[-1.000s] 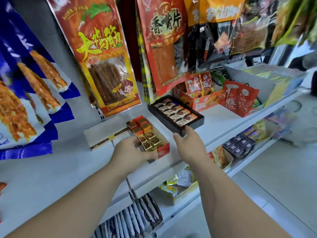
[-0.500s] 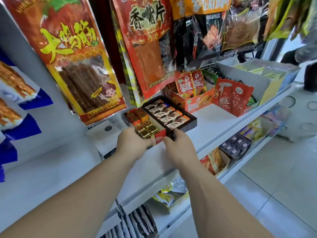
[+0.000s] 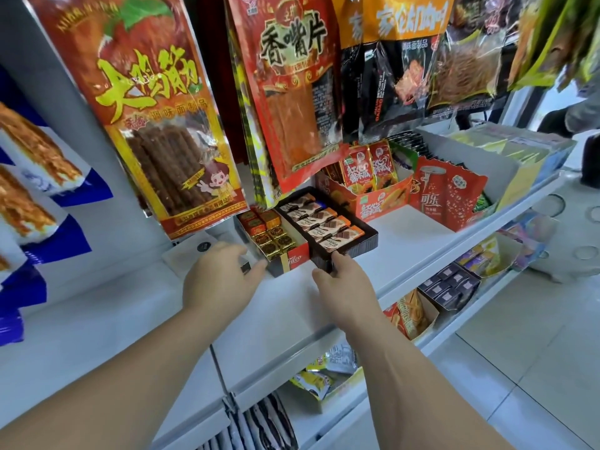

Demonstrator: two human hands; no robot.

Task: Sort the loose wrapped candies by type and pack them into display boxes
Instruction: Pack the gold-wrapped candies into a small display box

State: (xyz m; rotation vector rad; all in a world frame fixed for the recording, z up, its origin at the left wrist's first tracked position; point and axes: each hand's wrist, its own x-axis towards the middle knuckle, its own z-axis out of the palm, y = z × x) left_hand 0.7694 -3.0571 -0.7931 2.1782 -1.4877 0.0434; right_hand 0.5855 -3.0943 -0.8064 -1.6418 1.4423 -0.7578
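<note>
A red display box (image 3: 293,259) with square gold and orange wrapped candies (image 3: 272,237) stands on the white shelf (image 3: 406,241). Touching its right side is a black display box (image 3: 368,243) filled with rows of wrapped chocolate bars (image 3: 321,222). My left hand (image 3: 224,280) grips the red box's near left corner, thumb on the front wall. My right hand (image 3: 341,287) pinches the black box's near front edge, thumb on top. I see no loose candies outside the boxes.
A flat white box (image 3: 191,254) lies left of the red one, partly behind my left hand. Large snack bags (image 3: 162,125) hang just above the boxes. An orange snack carton (image 3: 380,203) and red cola packs (image 3: 451,196) stand to the right. Lower shelves hold more goods.
Both boxes have slid back on the shelf under the hanging bags and now sit side by side. My hands moved with them, and the view has drawn closer.
</note>
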